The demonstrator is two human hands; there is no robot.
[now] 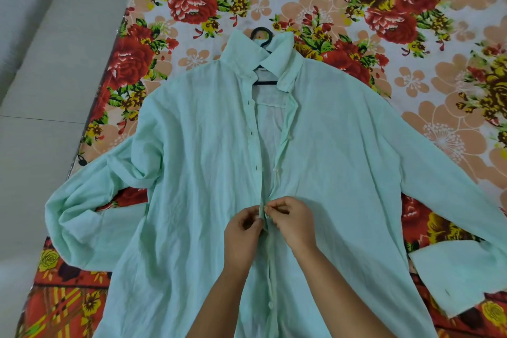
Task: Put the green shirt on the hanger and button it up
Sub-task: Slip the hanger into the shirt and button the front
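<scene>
The pale green shirt [197,173] lies face up on the floral bedsheet, sleeves spread to both sides. A black hanger [262,35] is inside it: its hook sticks out above the collar and a dark bar shows at the open neck. The front stands open from the collar down to the middle. Below my hands the placket is closed, with buttons visible there. My left hand [241,236] pinches the left placket edge at mid-chest. My right hand [290,221] pinches the right placket edge right against it, fingertips meeting at the seam.
A floral bedsheet [384,22] covers the bed under the shirt. The bed's left edge runs diagonally, with pale tiled floor [41,90] beyond it. The shirt's left sleeve is bunched and folded near that edge.
</scene>
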